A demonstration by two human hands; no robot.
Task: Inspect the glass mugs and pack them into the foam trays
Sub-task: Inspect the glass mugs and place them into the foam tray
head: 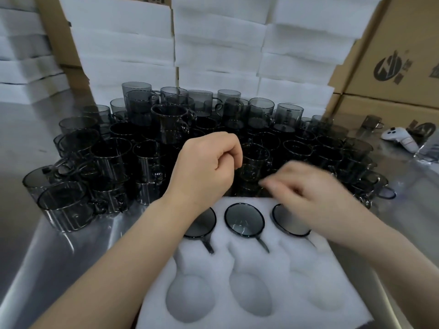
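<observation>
The mug (pixel 255 162) I'd go for stands upright on the counter (pixel 35 257), just behind the foam tray (pixel 237 264), right beside the left hand (pixel 204 167), which is curled and seemingly empty. The right hand (pixel 306 191) is blurry, fingers loosely out, just in front. Grab it by the body, check the rim, then seat it in a front pocket (pixel 190 298).
</observation>
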